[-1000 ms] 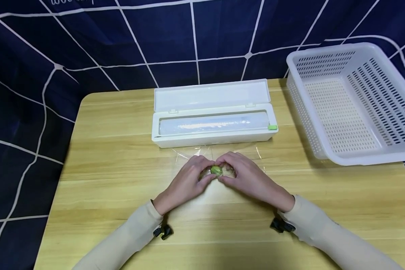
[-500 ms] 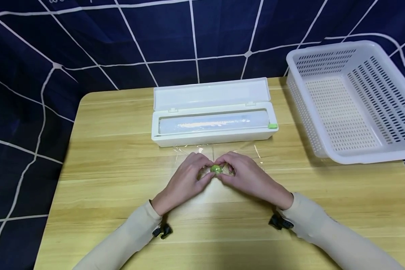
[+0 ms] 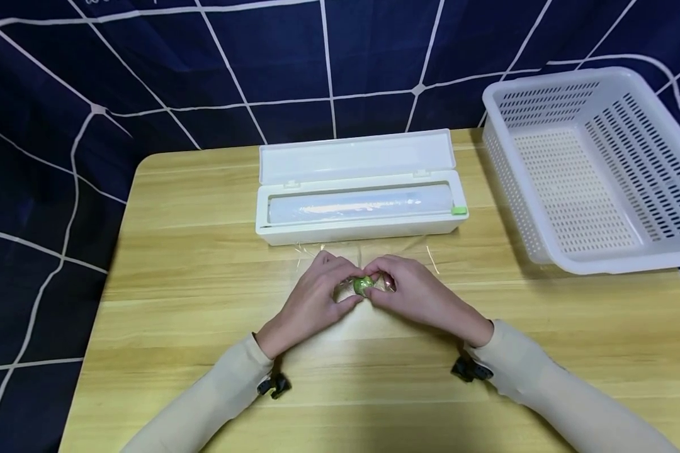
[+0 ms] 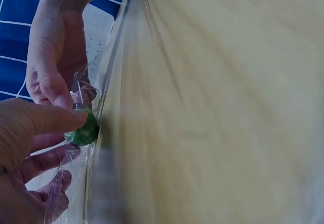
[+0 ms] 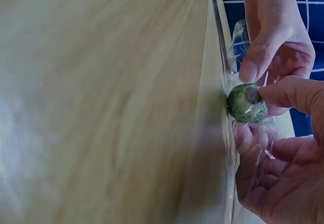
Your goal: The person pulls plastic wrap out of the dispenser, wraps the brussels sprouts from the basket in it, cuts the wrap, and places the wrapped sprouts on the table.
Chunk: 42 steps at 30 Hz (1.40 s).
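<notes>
A small round green fruit (image 3: 363,286) is wrapped in clear cling film (image 5: 239,40) at the middle of the table. My left hand (image 3: 316,292) pinches it from the left, thumb nearer me and fingers beyond. From the right, my right hand (image 3: 409,286) pinches the wrapped fruit too, with the fingertips of both hands almost meeting. Up close in the right wrist view, a grey-brown round spot shows on the fruit (image 5: 247,103), where the right thumb presses. Gathered film stretches out from both sides of the fruit. Its underside is hidden.
Just beyond the hands, a white film dispenser box (image 3: 362,233) stands with its lid raised and a roll (image 3: 362,206) inside. A green slider (image 3: 459,211) sits at its right end. A white perforated basket (image 3: 532,207) stands at the right. Dark blue gridded cloth (image 3: 283,63) hangs behind the wooden table (image 3: 175,264).
The fruit has turned slightly between the fingertips. Both hands stay at nearly the same spot, and the film sheet around them has drawn in a little.
</notes>
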### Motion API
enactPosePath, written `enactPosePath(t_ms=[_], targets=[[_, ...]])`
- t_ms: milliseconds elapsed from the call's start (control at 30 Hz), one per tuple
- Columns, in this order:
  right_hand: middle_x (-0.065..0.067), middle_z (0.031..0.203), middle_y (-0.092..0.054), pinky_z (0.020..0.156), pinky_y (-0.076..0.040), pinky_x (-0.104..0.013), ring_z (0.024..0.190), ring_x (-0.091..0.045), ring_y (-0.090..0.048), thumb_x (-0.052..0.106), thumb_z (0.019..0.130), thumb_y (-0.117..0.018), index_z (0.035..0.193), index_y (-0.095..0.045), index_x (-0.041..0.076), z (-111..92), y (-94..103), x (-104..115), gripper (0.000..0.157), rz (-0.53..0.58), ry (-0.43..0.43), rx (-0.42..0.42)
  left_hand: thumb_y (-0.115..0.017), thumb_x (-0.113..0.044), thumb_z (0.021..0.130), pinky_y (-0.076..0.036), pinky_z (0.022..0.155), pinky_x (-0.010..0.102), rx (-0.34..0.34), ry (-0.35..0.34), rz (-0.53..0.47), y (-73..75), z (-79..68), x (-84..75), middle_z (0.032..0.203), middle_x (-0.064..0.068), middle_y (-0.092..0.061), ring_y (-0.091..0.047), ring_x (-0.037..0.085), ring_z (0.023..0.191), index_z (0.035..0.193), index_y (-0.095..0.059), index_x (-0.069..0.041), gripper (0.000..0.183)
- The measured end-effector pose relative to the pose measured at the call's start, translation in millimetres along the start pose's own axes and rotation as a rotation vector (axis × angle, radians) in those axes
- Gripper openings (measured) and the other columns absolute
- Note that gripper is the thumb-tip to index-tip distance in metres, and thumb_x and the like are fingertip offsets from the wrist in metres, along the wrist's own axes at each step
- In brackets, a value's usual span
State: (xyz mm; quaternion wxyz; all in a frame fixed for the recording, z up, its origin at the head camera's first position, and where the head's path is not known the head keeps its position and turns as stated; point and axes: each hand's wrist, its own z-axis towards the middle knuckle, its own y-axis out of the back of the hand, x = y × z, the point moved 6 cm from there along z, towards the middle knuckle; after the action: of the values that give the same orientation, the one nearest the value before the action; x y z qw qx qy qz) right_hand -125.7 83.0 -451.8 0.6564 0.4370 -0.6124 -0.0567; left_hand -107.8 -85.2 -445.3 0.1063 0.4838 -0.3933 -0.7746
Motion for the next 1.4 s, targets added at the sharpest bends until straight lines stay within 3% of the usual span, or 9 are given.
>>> enactPosePath(t_ms=[333, 600, 867, 1133, 1400], targets=[[-0.002, 0.123, -0.074, 0.094, -0.056, -0.047, 0.109, -0.02, -0.067, 0.024, 0.1, -0.079, 0.123, -0.076, 0.012, -2.1, 2.0, 2.8, 0.026, -0.028, 0.046, 0.003, -0.095, -0.012, 0.086, -0.05, 0.09, 0.036, -0.003, 0.037, -0.018, -1.7, 2.0, 0.4, 0.117, 0.001, -0.079, -0.057, 0.02, 0.102, 0.116, -0.079, -0.009, 0.034], [-0.001, 0.126, -0.07, 0.104, -0.052, -0.05, 0.119, -0.022, -0.063, 0.016, 0.091, -0.089, 0.13, -0.071, 0.012, -4.5, 2.9, 7.6, 0.042, -0.061, 0.115, -0.037, -0.092, -0.013, 0.089, -0.051, 0.091, 0.037, 0.02, 0.085, -0.018, -2.6, 2.1, 3.8, 0.117, 0.003, -0.077, -0.058, 0.019, 0.103, 0.118, -0.078, -0.005, 0.033], [-0.002, 0.122, -0.071, 0.1, -0.054, -0.047, 0.115, -0.022, -0.065, 0.01, 0.088, -0.092, 0.123, -0.072, 0.011, -0.9, 4.9, 7.3, 0.04, -0.075, 0.132, -0.076, -0.089, -0.014, 0.091, -0.05, 0.088, 0.036, 0.037, 0.09, -0.006, -3.6, 4.5, 3.1, 0.111, 0.002, -0.075, -0.056, 0.021, 0.102, 0.118, -0.078, -0.004, 0.031], [0.0, 0.118, -0.074, 0.102, -0.054, -0.048, 0.114, -0.023, -0.067, 0.011, 0.088, -0.093, 0.117, -0.074, 0.012, 1.7, 6.6, 5.3, 0.034, -0.053, 0.121, -0.06, -0.088, -0.016, 0.092, -0.049, 0.083, 0.036, 0.024, 0.125, -0.016, -3.8, 3.1, 4.6, 0.105, 0.002, -0.074, -0.056, 0.02, 0.096, 0.118, -0.078, -0.005, 0.03], [0.007, 0.115, -0.073, 0.098, -0.053, -0.046, 0.11, -0.017, -0.065, 0.019, 0.092, -0.091, 0.117, -0.076, 0.017, 3.5, 8.2, 4.6, 0.029, -0.041, 0.1, -0.007, -0.092, -0.014, 0.085, -0.049, 0.083, 0.035, 0.013, 0.08, 0.01, -1.5, 1.0, 2.6, 0.112, 0.001, -0.07, -0.055, 0.021, 0.099, 0.114, -0.074, -0.008, 0.034]])
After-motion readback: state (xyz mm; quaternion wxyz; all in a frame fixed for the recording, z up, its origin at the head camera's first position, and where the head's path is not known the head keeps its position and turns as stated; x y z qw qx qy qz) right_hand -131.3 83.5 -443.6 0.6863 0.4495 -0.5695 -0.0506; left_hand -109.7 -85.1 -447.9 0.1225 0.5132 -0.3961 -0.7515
